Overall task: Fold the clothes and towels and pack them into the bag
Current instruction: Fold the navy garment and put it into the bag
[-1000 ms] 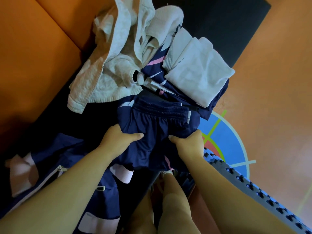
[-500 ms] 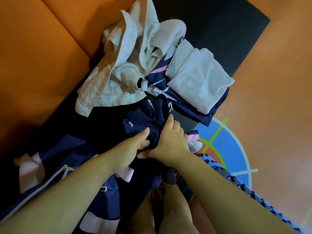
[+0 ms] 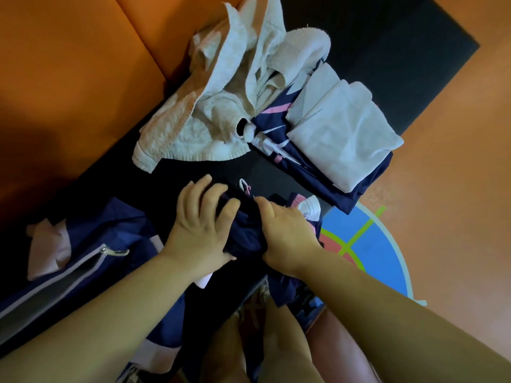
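Navy, thin and slightly shiny, the shorts [image 3: 247, 236] are bunched into a tight, dark wad at the near middle of the black mat [image 3: 373, 37], pressed between both hands. A small pale loop with a pink fleck sticks out at the wad's far edge, and a pink-and-white patch of cloth shows just right of the right hand; whether it belongs to the shorts I cannot tell. The left hand [image 3: 200, 230] lies over the wad's left side, fingers spread and bent down onto the fabric, thumb against its near edge, gripping it. The right hand [image 3: 286, 234] clutches the right side, thumb on top pointing far, its other fingers hidden under the cloth. Just left of the hands lies the bag [image 3: 91, 244], navy with pale panels and a zip [image 3: 113, 251]. On the far side of the shorts a white towel [image 3: 221, 106] sits crumpled, touching a folded stack [image 3: 343, 134] to its right, white cloth on top of navy. Orange floor [image 3: 456, 161] surrounds the mat.
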A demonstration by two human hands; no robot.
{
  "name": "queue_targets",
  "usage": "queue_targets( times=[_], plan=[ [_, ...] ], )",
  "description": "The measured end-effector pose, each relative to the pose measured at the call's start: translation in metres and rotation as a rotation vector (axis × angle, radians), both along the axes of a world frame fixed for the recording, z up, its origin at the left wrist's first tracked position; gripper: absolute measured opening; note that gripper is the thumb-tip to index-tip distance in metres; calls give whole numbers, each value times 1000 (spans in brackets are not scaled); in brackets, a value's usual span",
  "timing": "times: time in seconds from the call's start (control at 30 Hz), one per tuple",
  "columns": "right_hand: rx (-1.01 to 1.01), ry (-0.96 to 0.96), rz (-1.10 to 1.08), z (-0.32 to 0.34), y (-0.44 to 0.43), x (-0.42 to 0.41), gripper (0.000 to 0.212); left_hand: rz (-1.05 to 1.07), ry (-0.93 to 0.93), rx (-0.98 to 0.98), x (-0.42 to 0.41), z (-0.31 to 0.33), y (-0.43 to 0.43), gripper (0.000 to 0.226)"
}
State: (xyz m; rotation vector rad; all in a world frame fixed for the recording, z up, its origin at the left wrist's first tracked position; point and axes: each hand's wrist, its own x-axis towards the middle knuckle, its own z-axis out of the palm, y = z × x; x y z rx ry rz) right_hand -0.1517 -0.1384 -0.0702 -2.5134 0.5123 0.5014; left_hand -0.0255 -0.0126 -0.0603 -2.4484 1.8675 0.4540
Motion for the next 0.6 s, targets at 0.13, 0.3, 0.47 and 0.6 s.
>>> queue_targets(
  times=[0.13,0.3,0.47,0.6],
  plan=[
    [10,-83,212,-7,-6,-10,88,-66,83,189,11,-9,-5,136],
    [-49,-156,301,-20,-13,-23,86,-72,312,137,9,-19,-10,90],
    [-168,-197,340,-30,-3,-28,95,46,312,-96,-7,-31,18,67],
    [-235,-222,330,-31,3,-20,85,-4,167,-211,-8,-40,36,81]
  ],
)
